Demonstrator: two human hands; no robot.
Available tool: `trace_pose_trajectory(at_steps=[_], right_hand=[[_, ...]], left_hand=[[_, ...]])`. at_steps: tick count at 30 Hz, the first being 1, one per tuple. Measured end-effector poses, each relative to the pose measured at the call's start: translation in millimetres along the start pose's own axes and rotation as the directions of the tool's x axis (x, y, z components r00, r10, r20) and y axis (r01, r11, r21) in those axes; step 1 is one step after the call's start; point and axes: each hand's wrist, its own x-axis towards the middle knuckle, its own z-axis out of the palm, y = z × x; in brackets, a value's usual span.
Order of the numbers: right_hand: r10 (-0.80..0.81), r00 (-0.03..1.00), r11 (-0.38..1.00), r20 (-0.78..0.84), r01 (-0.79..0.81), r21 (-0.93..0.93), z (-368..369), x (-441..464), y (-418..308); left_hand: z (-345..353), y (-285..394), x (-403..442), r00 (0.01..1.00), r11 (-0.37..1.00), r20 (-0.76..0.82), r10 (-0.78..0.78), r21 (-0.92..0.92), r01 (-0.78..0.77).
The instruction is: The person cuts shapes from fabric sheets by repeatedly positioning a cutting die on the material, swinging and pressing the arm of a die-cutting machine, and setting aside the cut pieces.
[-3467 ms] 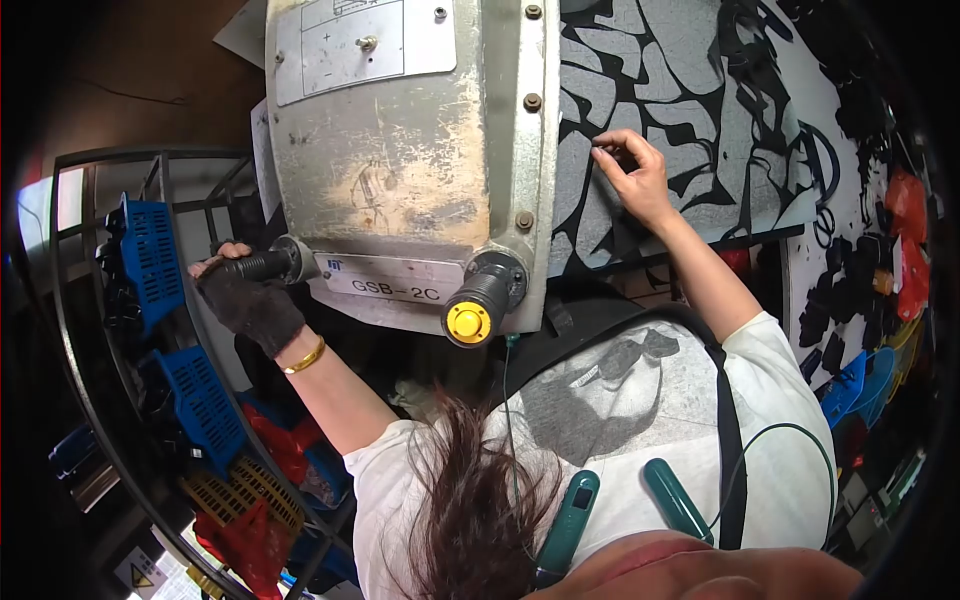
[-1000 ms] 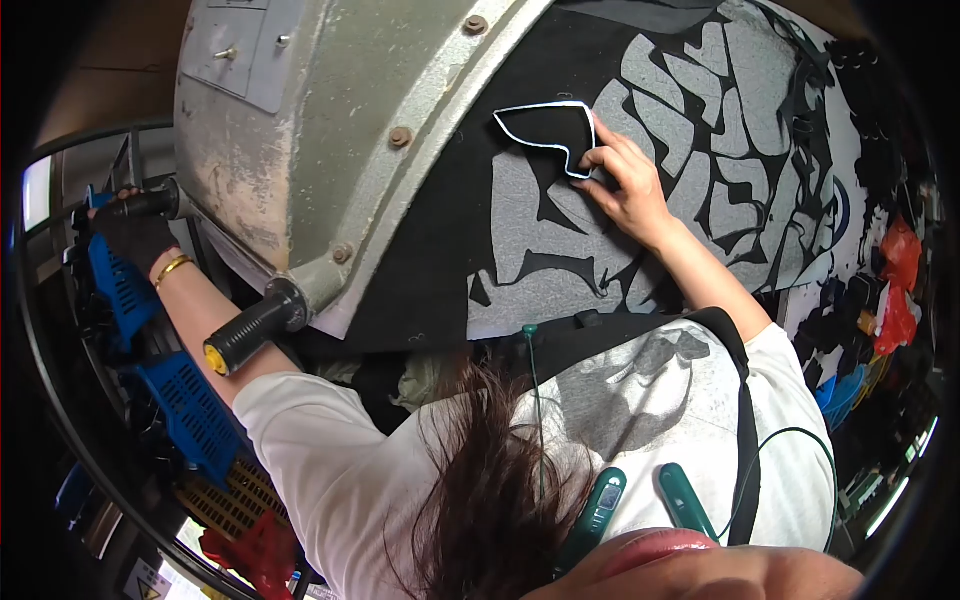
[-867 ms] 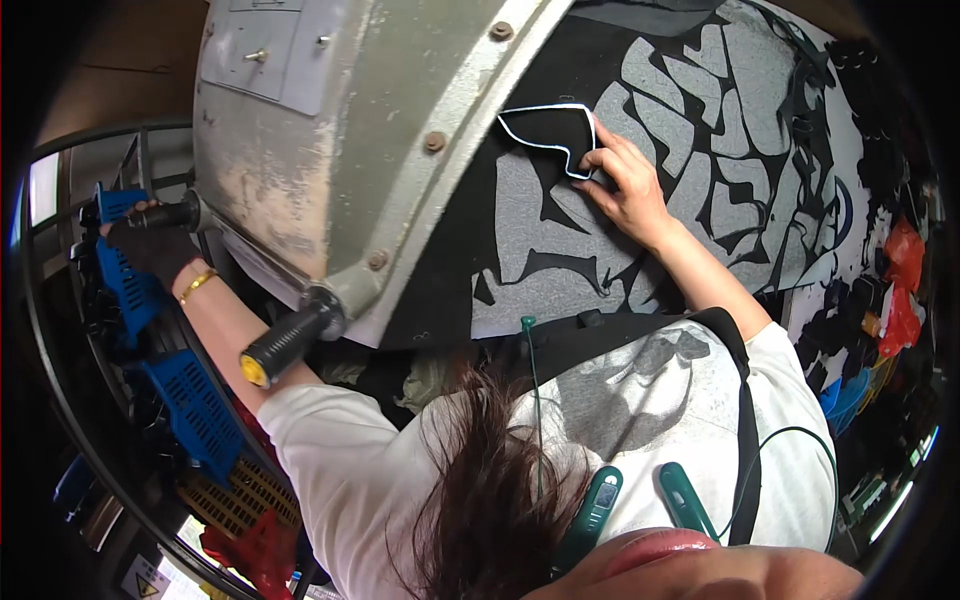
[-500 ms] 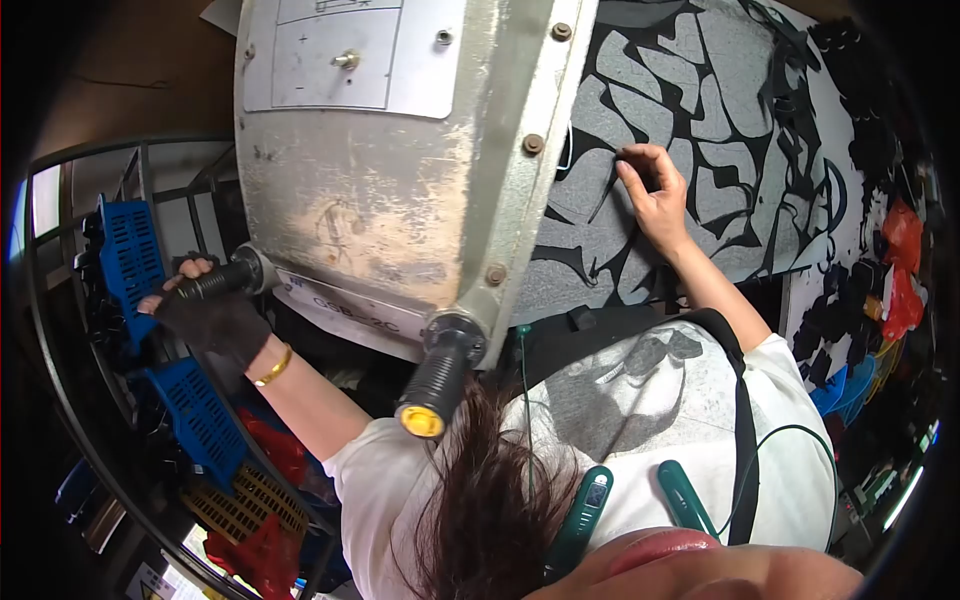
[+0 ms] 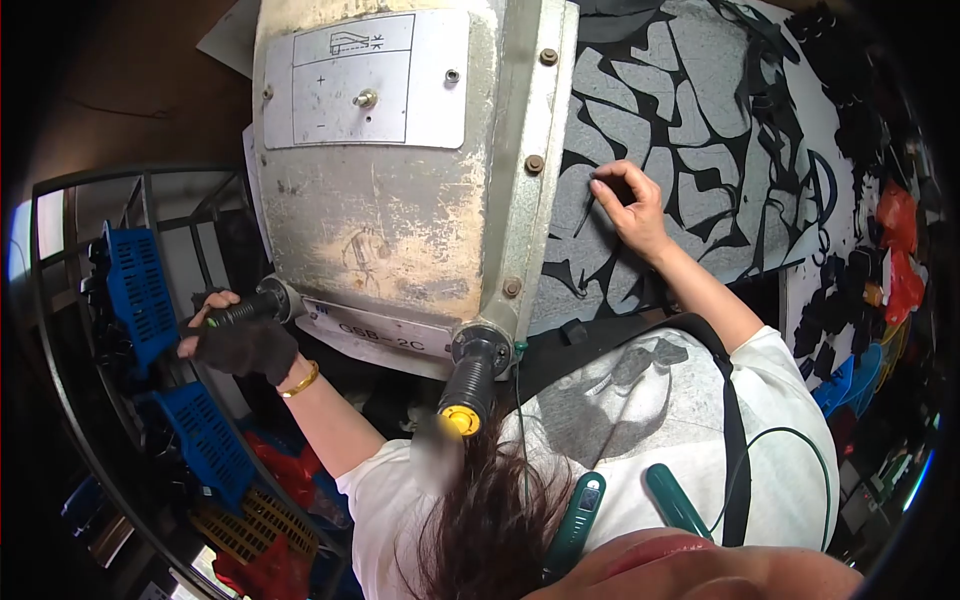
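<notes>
My left hand [image 5: 245, 343], in a dark fingerless glove and with a gold bracelet at the wrist, is wrapped around a black ribbed handle [image 5: 245, 308] on a grey metal press head [image 5: 380, 215] marked GSB-2C. A second black handle with a yellow button end [image 5: 470, 385] sticks out at its lower right corner, with no hand on it. My bare right hand [image 5: 638, 212] hovers over or rests on a grey sheet [image 5: 715, 105] cut into many curved shapes with black gaps. Its fingers are bent, and a small gap shows between thumb and fingertips; nothing visible is in it.
Blue plastic baskets [image 5: 205, 435] stand on a metal rack [image 5: 95, 185] to the left. Black scraps [image 5: 825, 330] and red bags [image 5: 903, 285] lie at the right. The worn press head blocks part of the sheet from view.
The press head appears slightly lower and further right in view, with my left hand still on its handle. My right hand has shifted a little left and down over the sheet.
</notes>
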Motion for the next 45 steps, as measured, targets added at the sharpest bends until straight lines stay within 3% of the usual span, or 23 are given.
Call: trace_pose_trajectory(at_steps=[2,3,4,6,8,10,11,12,14,15,17,18,19,20,22,23,24,26,28,30,36,40,45], right_hand=[[-0.084,0.991,0.996,0.101,0.086,-0.011,0,7,-9],[-0.179,0.971,0.982,0.158,0.187,-0.037,-1,12,-10],[-0.129,0.96,0.99,0.248,0.138,-0.019,-1,17,-14],[-0.221,0.918,0.947,0.329,0.282,-0.152,4,30,-13],[-0.267,0.865,0.906,0.425,0.376,-0.196,12,46,-15],[-0.285,0.799,0.885,0.529,0.431,-0.174,18,63,-16],[-0.313,0.793,0.89,0.522,0.437,-0.131,22,71,-12],[-0.32,0.794,0.887,0.516,0.443,-0.131,21,74,-13],[-0.322,0.758,0.889,0.568,0.448,-0.094,17,83,-12],[-0.317,0.773,0.914,0.549,0.404,-0.041,16,86,-19],[-0.076,0.809,0.997,0.582,0.059,0.048,2,78,-32],[0.036,0.79,0.991,0.612,-0.107,0.081,-5,73,-34],[-0.014,0.819,0.998,0.574,-0.028,0.065,-12,67,-34],[-0.056,0.839,0.998,0.541,0.037,0.045,-19,62,-31],[0.021,0.872,1.0,0.488,-0.009,-0.028,-23,60,-25],[-0.004,0.914,0.997,0.406,0.035,-0.068,-18,63,-19],[-0.047,0.946,0.99,0.32,0.086,-0.111,-16,65,-12],[-0.103,0.972,0.959,0.212,0.154,-0.239,-7,86,-10],[-0.155,0.975,0.942,0.159,0.194,-0.273,0,107,-10],[-0.183,0.976,0.928,0.116,0.21,-0.308,8,121,-5],[-0.155,0.988,0.939,-0.007,0.146,-0.311,34,118,17],[-0.232,0.971,0.925,-0.05,0.204,-0.322,39,115,19],[-0.276,0.959,0.911,-0.061,0.24,-0.335,38,112,16]], left_hand=[[-13,-4,6,0.999,1.0,-0.045,0.007,0.016,-0.006],[-16,-8,9,0.993,0.996,-0.119,-0.026,-0.09,0.015],[-18,-10,15,0.993,0.995,-0.114,-0.025,-0.097,0.014],[-8,-10,27,0.972,0.929,-0.2,0.122,0.366,-0.042],[-17,-14,51,0.98,0.944,-0.164,0.111,0.327,-0.052],[-30,-18,81,0.967,0.834,-0.201,0.159,0.552,-0.022],[-65,-21,108,0.966,0.835,-0.198,0.166,0.549,-0.031],[-114,-28,139,0.945,0.41,0.146,0.292,0.874,-0.262],[-132,-19,150,0.847,-0.135,0.486,0.216,0.874,-0.467],[-113,-2,144,0.929,0.147,0.311,0.202,0.928,-0.343],[-66,39,122,1.0,0.632,-0.012,0.004,0.775,0.007],[-47,57,110,0.979,0.786,-0.132,-0.155,0.584,0.203],[-34,69,100,0.961,0.861,-0.097,-0.258,0.428,0.275],[-30,71,92,0.956,0.854,-0.106,-0.272,0.432,0.291],[-24,70,81,0.835,0.863,0.23,-0.501,0.211,0.459],[7,60,71,0.896,0.858,-0.02,-0.443,0.278,0.431],[11,55,72,0.899,0.863,-0.019,-0.438,0.272,0.427],[20,42,83,0.982,0.662,-0.123,-0.144,0.726,0.188],[22,34,96,0.989,0.675,-0.111,-0.094,0.724,0.146],[-2,25,122,0.963,0.801,-0.224,-0.15,0.544,0.251],[2,11,136,0.958,0.824,-0.262,-0.117,0.513,0.241],[21,19,121,0.945,0.812,-0.316,-0.08,0.529,0.246],[33,46,58,0.945,0.814,-0.29,-0.152,0.505,0.286]])
